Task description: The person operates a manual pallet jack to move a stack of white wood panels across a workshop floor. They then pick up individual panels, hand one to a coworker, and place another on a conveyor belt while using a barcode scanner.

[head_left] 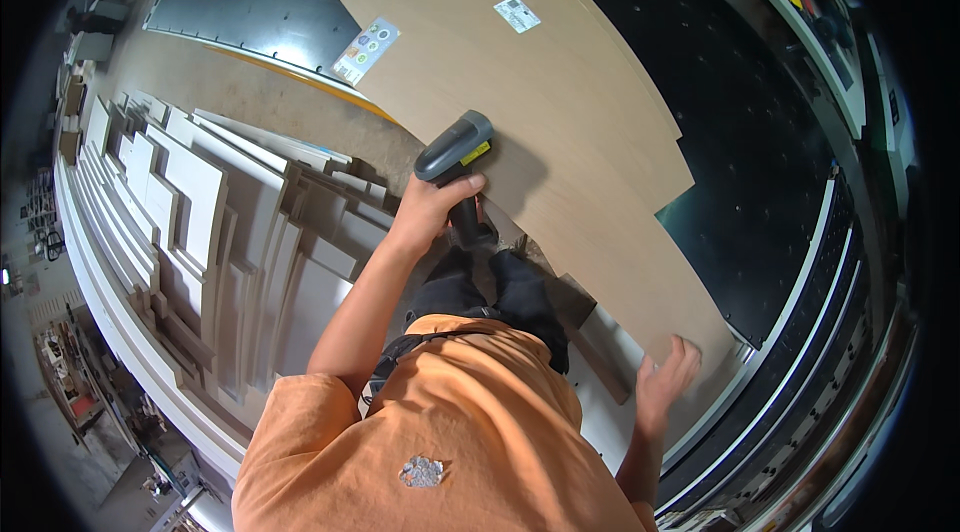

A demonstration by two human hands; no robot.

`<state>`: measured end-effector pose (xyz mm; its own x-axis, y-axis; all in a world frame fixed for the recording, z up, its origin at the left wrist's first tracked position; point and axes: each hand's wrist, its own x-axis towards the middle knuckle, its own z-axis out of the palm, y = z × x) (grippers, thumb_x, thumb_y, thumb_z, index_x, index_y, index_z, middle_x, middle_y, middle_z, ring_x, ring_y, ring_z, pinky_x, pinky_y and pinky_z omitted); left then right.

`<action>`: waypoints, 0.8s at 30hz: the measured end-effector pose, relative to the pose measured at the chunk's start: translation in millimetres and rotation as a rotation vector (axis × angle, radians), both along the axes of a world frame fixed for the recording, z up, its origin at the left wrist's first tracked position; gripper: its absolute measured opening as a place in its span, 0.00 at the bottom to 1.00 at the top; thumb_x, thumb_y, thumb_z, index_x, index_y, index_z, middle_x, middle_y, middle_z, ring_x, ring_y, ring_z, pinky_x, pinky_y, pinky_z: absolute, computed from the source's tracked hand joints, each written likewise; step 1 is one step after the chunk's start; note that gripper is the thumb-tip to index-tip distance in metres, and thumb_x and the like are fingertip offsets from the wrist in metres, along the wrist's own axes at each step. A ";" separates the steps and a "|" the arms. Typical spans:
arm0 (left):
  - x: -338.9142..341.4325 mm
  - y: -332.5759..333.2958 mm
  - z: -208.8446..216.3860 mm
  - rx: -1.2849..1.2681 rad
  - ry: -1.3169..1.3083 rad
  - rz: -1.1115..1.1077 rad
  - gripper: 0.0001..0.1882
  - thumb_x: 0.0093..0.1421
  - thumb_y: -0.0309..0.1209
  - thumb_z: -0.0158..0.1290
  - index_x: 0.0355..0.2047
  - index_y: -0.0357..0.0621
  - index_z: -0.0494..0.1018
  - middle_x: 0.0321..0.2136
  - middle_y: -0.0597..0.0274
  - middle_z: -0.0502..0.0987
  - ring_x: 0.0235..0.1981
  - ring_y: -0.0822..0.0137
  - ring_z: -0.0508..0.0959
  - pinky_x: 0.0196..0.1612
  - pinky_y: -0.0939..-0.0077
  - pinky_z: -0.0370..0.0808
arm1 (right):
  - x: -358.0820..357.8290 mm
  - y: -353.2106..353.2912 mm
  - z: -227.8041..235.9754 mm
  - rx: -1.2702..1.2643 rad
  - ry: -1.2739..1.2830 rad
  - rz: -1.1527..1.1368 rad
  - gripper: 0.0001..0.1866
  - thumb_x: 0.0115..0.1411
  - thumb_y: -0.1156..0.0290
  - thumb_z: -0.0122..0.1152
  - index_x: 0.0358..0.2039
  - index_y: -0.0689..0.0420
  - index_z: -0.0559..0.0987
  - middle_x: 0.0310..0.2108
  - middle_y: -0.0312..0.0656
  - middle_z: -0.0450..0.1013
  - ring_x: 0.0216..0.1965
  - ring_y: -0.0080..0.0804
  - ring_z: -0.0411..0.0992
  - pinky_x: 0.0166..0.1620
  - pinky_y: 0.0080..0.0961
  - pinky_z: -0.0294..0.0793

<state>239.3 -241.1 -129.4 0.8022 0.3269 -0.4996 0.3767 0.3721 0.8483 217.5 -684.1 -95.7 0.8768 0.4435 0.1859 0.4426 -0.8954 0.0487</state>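
My left hand [432, 210] is wrapped around the handle of a dark grey handheld barcode scanner [455, 157] with a yellow label on its side. The scanner is over the left edge of a large brown board [560, 102], its head pointing toward the far side. On the far part of the board are a white printed label [517, 15] and a sheet with coloured round marks [366, 49]. At the board's near right end is my right hand [668, 372], its fingers curled; what they hold, if anything, is too small to make out.
Beneath the board is a black table surface [740, 142] with metal rails [800, 302] along its right side. To my left, several white and grey panels [190, 192] stand on edge in a dense stack. A yellow strip [300, 80] edges the table at the far left.
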 end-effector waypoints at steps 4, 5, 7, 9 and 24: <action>14.2 5.2 -13.6 -0.040 -0.001 0.039 0.18 0.59 0.38 0.60 0.42 0.36 0.77 0.19 0.69 0.72 0.10 0.80 0.63 0.11 0.83 0.53 | 12.9 12.5 -15.3 -0.022 -0.063 0.021 0.22 0.51 0.75 0.69 0.47 0.59 0.72 0.42 0.47 0.68 0.44 0.51 0.69 0.44 0.45 0.68; 18.5 7.0 -18.1 -0.032 -0.018 0.035 0.18 0.59 0.38 0.60 0.42 0.36 0.77 0.19 0.69 0.72 0.10 0.79 0.63 0.11 0.82 0.53 | 14.1 17.6 -18.4 -0.014 -0.074 -0.015 0.24 0.49 0.76 0.69 0.47 0.59 0.72 0.43 0.47 0.68 0.45 0.51 0.68 0.45 0.46 0.68; 26.1 7.8 -28.5 0.024 -0.014 0.034 0.17 0.60 0.38 0.60 0.42 0.37 0.77 0.19 0.69 0.72 0.10 0.79 0.63 0.11 0.82 0.54 | 14.9 31.0 -23.3 0.001 -0.099 -0.099 0.27 0.46 0.76 0.71 0.48 0.60 0.72 0.46 0.48 0.68 0.46 0.51 0.68 0.47 0.47 0.67; 31.6 5.3 -41.0 -0.080 -0.286 0.093 0.20 0.59 0.35 0.63 0.48 0.37 0.75 0.27 0.65 0.77 0.19 0.75 0.72 0.16 0.80 0.65 | 13.9 46.5 -27.6 0.042 -0.089 -0.102 0.32 0.42 0.78 0.71 0.51 0.61 0.71 0.50 0.50 0.67 0.49 0.53 0.66 0.50 0.48 0.66; 34.8 -4.7 -52.5 0.024 -0.227 0.040 0.12 0.57 0.28 0.63 0.38 0.33 0.78 0.26 0.64 0.79 0.26 0.74 0.77 0.33 0.77 0.74 | 43.9 116.8 -41.6 0.079 -0.154 0.015 0.24 0.47 0.78 0.65 0.48 0.61 0.77 0.55 0.49 0.72 0.58 0.50 0.69 0.58 0.44 0.70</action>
